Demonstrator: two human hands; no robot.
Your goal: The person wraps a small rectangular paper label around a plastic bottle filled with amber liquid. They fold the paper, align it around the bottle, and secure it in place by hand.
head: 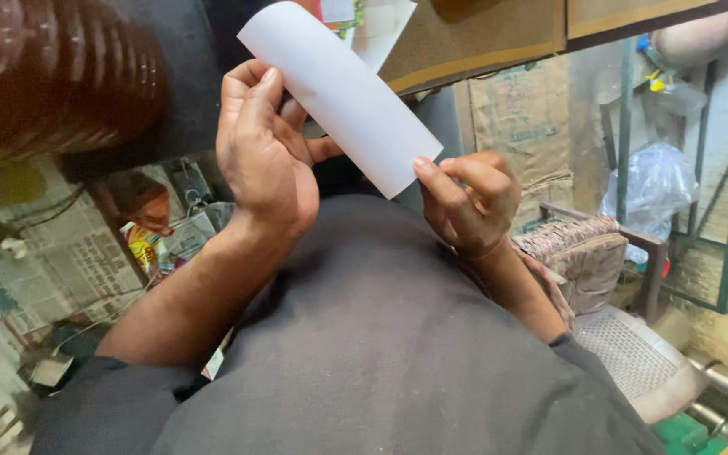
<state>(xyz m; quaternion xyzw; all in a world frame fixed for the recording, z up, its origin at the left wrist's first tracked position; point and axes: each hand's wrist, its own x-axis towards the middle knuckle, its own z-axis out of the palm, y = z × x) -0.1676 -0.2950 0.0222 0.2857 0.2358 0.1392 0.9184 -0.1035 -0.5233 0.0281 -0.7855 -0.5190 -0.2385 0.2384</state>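
White paper strip at upper centre of frame, curved, not creased flat. Left hand cradling its middle, grip closed around it. Right hand pinching lower corner. Folding apparently just begun; flattening left.

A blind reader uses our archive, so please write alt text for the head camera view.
Two bare hands hold a curled strip of white paper above a dark grey shirt: the left hand grips its middle, the right hand pinches its lower corner. Newspaper sheets lie to the left.
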